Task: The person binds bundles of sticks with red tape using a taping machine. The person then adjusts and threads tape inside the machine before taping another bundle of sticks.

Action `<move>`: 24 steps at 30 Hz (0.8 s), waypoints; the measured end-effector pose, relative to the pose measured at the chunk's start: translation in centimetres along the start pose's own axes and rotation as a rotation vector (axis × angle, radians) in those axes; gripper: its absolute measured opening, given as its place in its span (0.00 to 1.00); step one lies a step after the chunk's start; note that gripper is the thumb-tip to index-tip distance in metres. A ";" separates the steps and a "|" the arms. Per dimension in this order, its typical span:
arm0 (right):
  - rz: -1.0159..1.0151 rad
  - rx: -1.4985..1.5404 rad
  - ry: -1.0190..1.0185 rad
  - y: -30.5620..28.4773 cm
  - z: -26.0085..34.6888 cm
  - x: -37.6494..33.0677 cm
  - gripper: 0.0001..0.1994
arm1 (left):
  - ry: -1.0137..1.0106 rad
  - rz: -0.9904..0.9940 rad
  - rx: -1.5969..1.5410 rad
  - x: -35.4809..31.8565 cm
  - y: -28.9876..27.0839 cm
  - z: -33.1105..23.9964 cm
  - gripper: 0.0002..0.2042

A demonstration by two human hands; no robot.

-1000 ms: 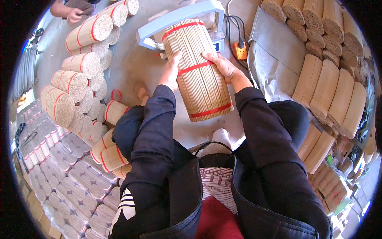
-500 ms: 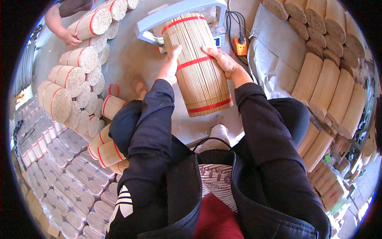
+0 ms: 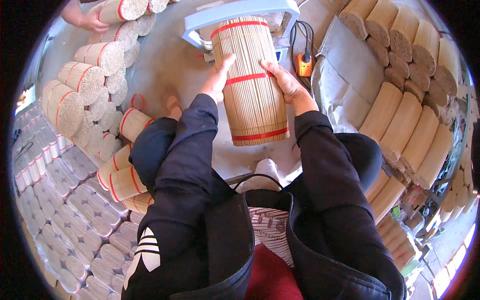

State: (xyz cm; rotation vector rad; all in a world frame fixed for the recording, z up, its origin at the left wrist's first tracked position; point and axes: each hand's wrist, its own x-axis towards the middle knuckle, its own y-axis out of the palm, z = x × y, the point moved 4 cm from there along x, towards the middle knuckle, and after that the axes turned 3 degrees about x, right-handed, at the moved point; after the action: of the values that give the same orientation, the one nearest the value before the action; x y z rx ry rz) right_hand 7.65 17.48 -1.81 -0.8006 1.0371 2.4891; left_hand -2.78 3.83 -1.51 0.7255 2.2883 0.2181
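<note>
A thick round bundle of thin wooden sticks [image 3: 256, 106] lies between my two hands, with red bands at its far end, its middle and its near end. My left hand [image 3: 218, 79] grips its left side, thumb on top near the middle band. On the opposite side, my right hand [image 3: 287, 85] presses against it, thumb also on top. The fingers of both hands are partly hidden under the bundle. Its far end sits inside the blue-grey arch [image 3: 240, 11] of a machine; whether it touches the machine underneath I cannot tell.
Banded stick bundles [image 3: 85, 80] are stacked at the left, where another person's hand [image 3: 95, 21] touches one. Wrapped bundles [image 3: 90, 212] cover the lower left. An orange power socket [image 3: 303, 66] with black cables is right of the machine. Unbanded bundles [image 3: 400, 120] are piled at the right.
The bundle has turned slightly more upright, and my hands stay on it. The view has shifted a little. The other person's hand is higher, near the top left edge.
</note>
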 end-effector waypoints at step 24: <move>-0.025 0.019 0.180 3.0 -0.7 -6.2 0.36 | -0.148 0.076 0.057 -6.3 1.3 -1.9 0.28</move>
State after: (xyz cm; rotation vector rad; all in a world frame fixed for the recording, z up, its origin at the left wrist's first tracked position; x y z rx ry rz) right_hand 11.34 14.48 3.17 -1.0417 1.0999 2.4177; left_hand 0.23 1.44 4.01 0.8303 2.1367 0.1308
